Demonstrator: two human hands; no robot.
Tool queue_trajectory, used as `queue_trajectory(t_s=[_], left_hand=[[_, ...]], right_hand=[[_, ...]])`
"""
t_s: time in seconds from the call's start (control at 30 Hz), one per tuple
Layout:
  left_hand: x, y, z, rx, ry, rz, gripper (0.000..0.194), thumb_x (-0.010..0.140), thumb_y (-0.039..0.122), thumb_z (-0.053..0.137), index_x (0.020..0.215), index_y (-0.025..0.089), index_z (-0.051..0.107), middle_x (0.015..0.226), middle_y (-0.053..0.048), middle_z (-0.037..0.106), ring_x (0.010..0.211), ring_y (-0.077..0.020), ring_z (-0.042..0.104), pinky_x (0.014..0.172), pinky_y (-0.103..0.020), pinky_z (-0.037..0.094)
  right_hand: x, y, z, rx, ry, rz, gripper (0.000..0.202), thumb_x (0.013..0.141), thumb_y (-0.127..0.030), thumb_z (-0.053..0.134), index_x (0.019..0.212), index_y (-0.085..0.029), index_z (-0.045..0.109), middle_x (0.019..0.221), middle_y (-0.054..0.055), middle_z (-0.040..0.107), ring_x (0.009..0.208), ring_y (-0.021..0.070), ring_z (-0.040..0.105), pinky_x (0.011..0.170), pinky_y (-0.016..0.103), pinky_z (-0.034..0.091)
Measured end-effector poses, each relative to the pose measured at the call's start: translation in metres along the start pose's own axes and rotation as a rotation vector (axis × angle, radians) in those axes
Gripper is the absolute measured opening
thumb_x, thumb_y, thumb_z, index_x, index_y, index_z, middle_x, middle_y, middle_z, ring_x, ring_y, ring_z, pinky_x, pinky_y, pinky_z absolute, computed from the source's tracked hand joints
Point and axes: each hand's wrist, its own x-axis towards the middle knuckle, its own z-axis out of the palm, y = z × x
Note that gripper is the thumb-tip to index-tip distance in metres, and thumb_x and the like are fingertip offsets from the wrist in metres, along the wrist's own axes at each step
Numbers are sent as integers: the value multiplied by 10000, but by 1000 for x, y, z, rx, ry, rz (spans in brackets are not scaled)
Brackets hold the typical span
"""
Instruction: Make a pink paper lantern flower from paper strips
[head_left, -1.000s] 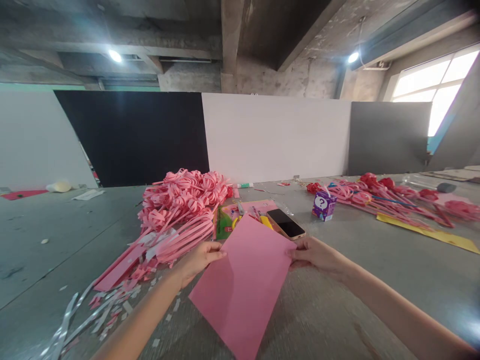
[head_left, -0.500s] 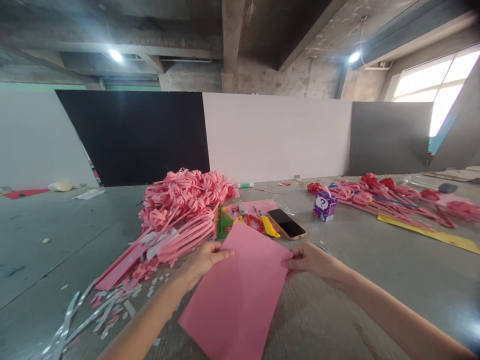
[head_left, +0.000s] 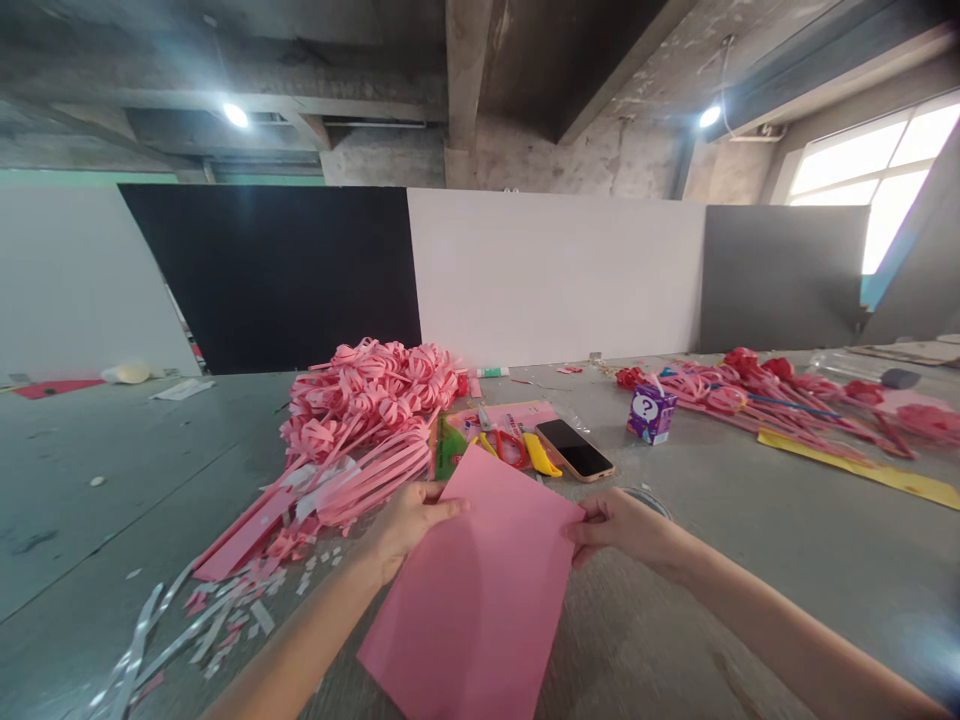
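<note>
A sheet of pink paper (head_left: 480, 590) is held up in front of me, tilted, its lower end cut off by the bottom of the view. My left hand (head_left: 412, 520) pinches its upper left edge, thumb on top. At the upper right corner my right hand (head_left: 611, 525) grips the sheet between thumb and fingers. Just beyond the paper lie scissors with red handles (head_left: 511, 450), a yellow-handled tool (head_left: 541, 455) and a black-screened phone (head_left: 574, 448). Behind my right hand a round rim (head_left: 649, 500) shows in part.
A big heap of pink paper-strip flowers (head_left: 375, 400) lies at left, with paper scraps (head_left: 225, 620) before it. A purple box (head_left: 651, 414) stands right of the phone. Farther right are more pink and red paper flowers (head_left: 780, 390) and a yellow strip (head_left: 855, 470). Upright boards (head_left: 562, 280) close off the back.
Both hands keep their hold on the pink sheet, which has barely shifted. The view has moved very slightly.
</note>
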Motion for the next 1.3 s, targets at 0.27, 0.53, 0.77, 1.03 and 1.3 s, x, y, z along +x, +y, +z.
queue_trajectory(t_s=[0.27,0.53,0.77,1.03,1.3], left_hand=[[0,1,1,40,8,34,254,579,370,667,648,127,636,605,-10,612,542,-134,516,515,-229,349],[-16,0,31,539,-176,79,276,606,366,594,479,138,505,436,78,314,432,-66,255,416,-211,147],[-28,0,48,511,-298,24,180,612,302,556,571,128,580,493,57,416,463,-83,332,410,-196,184],[-28,3,48,458,-288,-17,264,641,386,540,598,134,604,494,50,411,477,-92,335,428,-199,200],[-31,1,56,619,-236,40,212,627,289,514,474,143,492,466,56,274,474,-88,279,415,-207,154]], right_hand=[[1,9,-3,-65,-80,75,194,682,-299,594,718,-120,659,699,44,658,626,145,613,623,249,471],[2,7,20,-219,-24,28,184,659,-293,608,780,-154,608,639,-33,553,580,80,489,508,162,348],[-3,0,41,-392,155,-3,52,637,-188,558,633,-139,575,514,-54,413,492,57,358,408,142,248],[0,4,40,-448,212,-9,84,625,-218,577,607,-137,585,486,-57,408,472,57,354,399,148,245],[-2,5,47,-412,118,-83,185,678,-320,576,714,-154,647,597,-15,573,542,87,471,469,162,336]])
